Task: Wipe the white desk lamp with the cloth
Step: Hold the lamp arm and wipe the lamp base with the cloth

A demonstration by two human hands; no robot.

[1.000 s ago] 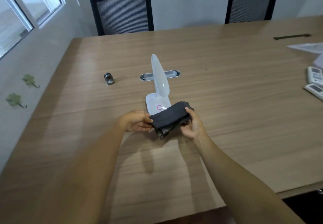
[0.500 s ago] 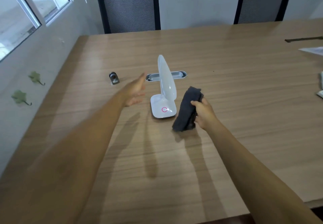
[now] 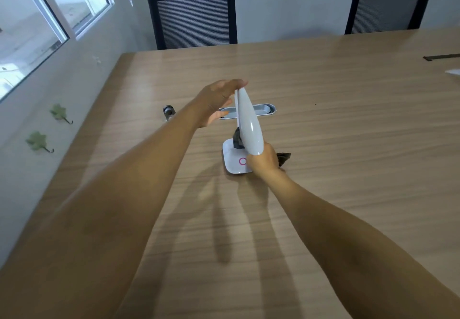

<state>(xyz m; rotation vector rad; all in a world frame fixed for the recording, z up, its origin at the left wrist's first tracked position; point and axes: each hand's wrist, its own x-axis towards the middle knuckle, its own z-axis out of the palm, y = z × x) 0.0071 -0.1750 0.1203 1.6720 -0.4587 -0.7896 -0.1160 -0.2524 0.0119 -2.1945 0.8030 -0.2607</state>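
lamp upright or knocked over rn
Upright: the white desk lamp stands on its base on the table, head tilted, left hand at its tip.

your left hand [image 3: 219,102] touches the top of the white lamp [image 3: 247,124], fingers spread; your right hand [image 3: 263,160] presses the dark cloth [image 3: 237,140] around its lower stem.

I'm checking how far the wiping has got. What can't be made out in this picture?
- Head view: most of the cloth is hidden behind the lamp head and the right hand, so its contact with the lamp is unclear.
- The left hand is motion-blurred; whether it grips the lamp tip is uncertain.
- The lamp base is partly covered by the right hand.
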